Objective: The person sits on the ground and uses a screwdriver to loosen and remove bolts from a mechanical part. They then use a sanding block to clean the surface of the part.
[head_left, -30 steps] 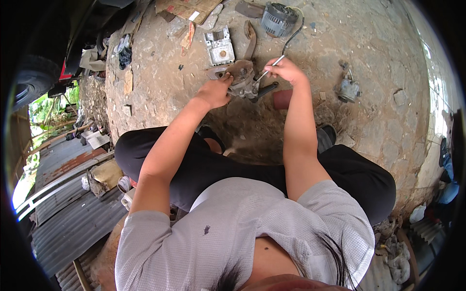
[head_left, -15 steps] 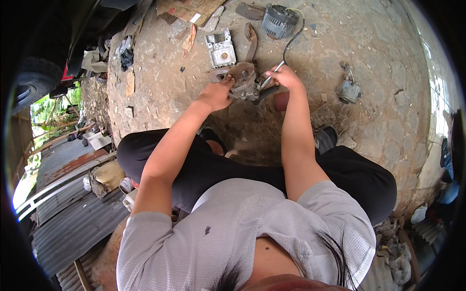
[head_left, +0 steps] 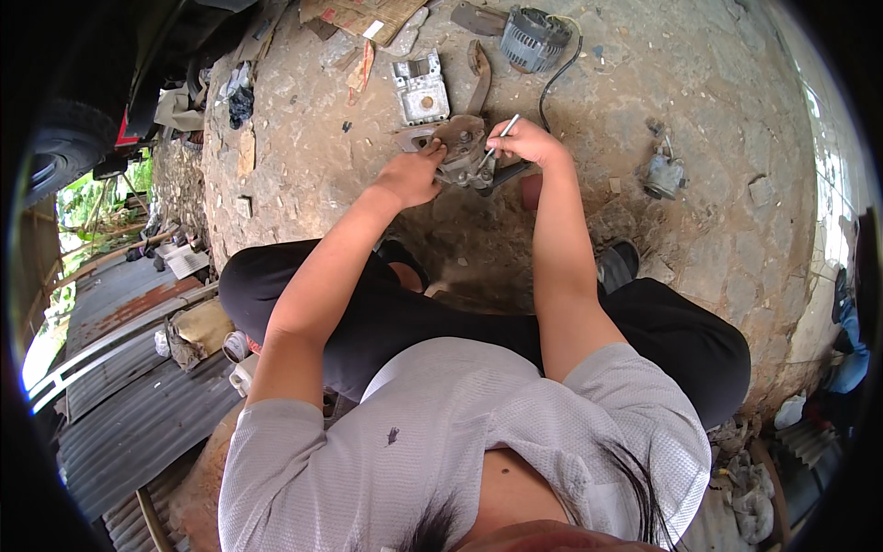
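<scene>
A grimy grey-brown metal assembly (head_left: 462, 140) with a flat bracket on its left lies on the ground in front of me. My left hand (head_left: 414, 177) grips its left side, the fingers resting on top. My right hand (head_left: 529, 144) pinches a slim, pale rod-shaped tool (head_left: 501, 138), tilted with its lower end at the right side of the assembly. Whether that tip touches cannot be made out. A dark bar (head_left: 509, 176) sticks out from the assembly's lower right. Just beyond it lies a silver cast-metal housing (head_left: 423, 99), beside a rusty curved metal arm (head_left: 479, 83).
An alternator-like ribbed unit (head_left: 533, 41) with a black cable (head_left: 549, 85) lies at the far side. A small metal part (head_left: 664, 175) is at the right, and a reddish cylinder (head_left: 532, 191) near my right wrist. Cardboard (head_left: 368, 17) lies far off; corrugated sheets (head_left: 152, 405) are at the left.
My right hand has shifted slightly left and up, and the rod-shaped tool now points at a spot further left on the assembly. My left hand keeps its grip.
</scene>
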